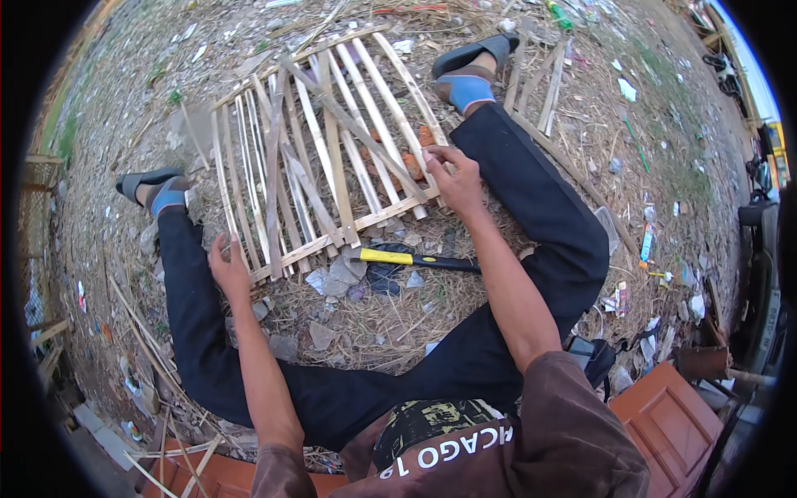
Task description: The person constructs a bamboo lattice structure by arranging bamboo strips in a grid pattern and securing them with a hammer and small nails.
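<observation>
While the slatted wooden frame (335, 149) lay on the littered ground (378, 339) between the outstretched legs (540, 183), its near rail (386, 214) was flanked by both hands. The left hand (229, 264) was set by the rail's left end, its fingers (219, 246) loosely curled; the right hand (457, 178) was placed at the opposite corner, fingers bent inward beside the outermost slat (413, 88). Whether wood was gripped by either could not be told. For good handling, it was judged, both ends of the rail were best pressed evenly, so that no twist was put into the thin slats; alignment was best checked along the rail, and fingers were best held clear of rough ends. A tool with a yellow-and-black handle (388, 257) was seen near the rail, partly hidden by the right forearm (516, 303). The frame was made up of narrow, mostly pale slats, unevenly spaced between near and far rails. Several greyer slats (357, 124) were laid askew over the rest. Broken orange brick (413, 164) was glimpsed through the gaps.
</observation>
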`<state>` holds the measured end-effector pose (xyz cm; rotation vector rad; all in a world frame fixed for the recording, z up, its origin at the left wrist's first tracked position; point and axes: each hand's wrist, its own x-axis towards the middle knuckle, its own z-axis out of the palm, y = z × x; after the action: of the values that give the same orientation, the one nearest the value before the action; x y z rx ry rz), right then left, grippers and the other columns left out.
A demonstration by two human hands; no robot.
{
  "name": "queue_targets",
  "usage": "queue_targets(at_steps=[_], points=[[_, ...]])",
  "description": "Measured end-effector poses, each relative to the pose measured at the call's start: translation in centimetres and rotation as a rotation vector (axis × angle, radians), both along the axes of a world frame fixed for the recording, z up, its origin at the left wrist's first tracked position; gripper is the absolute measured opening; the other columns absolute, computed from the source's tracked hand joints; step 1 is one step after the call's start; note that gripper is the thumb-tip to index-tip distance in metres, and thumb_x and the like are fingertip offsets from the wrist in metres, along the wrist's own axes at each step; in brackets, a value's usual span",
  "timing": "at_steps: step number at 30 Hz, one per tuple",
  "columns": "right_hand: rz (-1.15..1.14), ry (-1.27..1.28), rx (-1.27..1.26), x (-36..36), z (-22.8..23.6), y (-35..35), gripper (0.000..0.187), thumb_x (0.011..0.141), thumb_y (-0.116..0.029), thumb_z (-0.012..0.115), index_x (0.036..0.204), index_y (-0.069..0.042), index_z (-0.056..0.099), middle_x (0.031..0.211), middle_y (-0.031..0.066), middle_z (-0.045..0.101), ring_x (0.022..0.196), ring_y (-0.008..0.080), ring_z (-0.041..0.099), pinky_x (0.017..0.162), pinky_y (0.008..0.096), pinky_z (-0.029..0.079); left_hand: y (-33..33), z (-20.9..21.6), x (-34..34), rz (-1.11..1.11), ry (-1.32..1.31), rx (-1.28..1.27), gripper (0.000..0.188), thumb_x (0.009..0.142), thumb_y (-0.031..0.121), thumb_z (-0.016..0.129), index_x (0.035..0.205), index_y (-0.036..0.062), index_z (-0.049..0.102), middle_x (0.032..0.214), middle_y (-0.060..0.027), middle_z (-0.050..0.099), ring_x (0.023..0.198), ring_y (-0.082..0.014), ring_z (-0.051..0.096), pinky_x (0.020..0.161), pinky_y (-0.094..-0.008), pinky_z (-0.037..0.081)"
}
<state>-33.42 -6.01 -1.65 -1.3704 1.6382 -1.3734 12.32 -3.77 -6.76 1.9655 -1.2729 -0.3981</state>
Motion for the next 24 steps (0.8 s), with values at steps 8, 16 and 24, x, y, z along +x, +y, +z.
queue_targets(at_steps=[8, 16, 24], points=[[-0.044, 0.197, 0.049, -2.6, 3.0, 0.1, 0.027, 0.084, -0.017, 0.069, 0.104, 0.000, 0.072, 0.082, 0.0136, 0.070, 0.076, 0.0255, 0.067, 0.073, 0.0372, 0.053, 0.4, 0.6, 1.2, 0.063, 0.326, 0.248, 0.055, 0.097, 0.040, 0.061, 0.134, -0.0009, 0.053, 0.109, -0.0147, 0.065, 0.098, -0.0195, 0.061, 0.084, -0.0329, 0.048], [-0.127, 0.208, 0.441, -4.0, 0.4, -0.3, 0.047, 0.084, -0.032, 0.070, 0.120, -0.003, 0.065, 0.090, 0.0131, 0.069, 0.087, 0.0286, 0.068, 0.080, 0.0403, 0.052, -0.4, 2.8, -0.4, 0.005, 0.217, 0.344, 0.057, 0.096, 0.043, 0.062, 0.132, -0.0007, 0.056, 0.108, -0.0138, 0.063, 0.098, -0.0222, 0.057, 0.090, -0.0349, 0.044], [-0.126, 0.382, 0.491, -3.6, -0.9, -1.4, 0.059, 0.084, -0.037, 0.068, 0.131, -0.005, 0.057, 0.103, 0.0191, 0.067, 0.100, 0.0347, 0.066, 0.090, 0.0454, 0.050, -0.2, 2.5, -1.1, 0.078, 0.227, 0.338, 0.054, 0.096, 0.038, 0.062, 0.134, 0.0010, 0.053, 0.116, -0.0151, 0.061, 0.106, -0.0243, 0.058, 0.093, -0.0358, 0.044]])
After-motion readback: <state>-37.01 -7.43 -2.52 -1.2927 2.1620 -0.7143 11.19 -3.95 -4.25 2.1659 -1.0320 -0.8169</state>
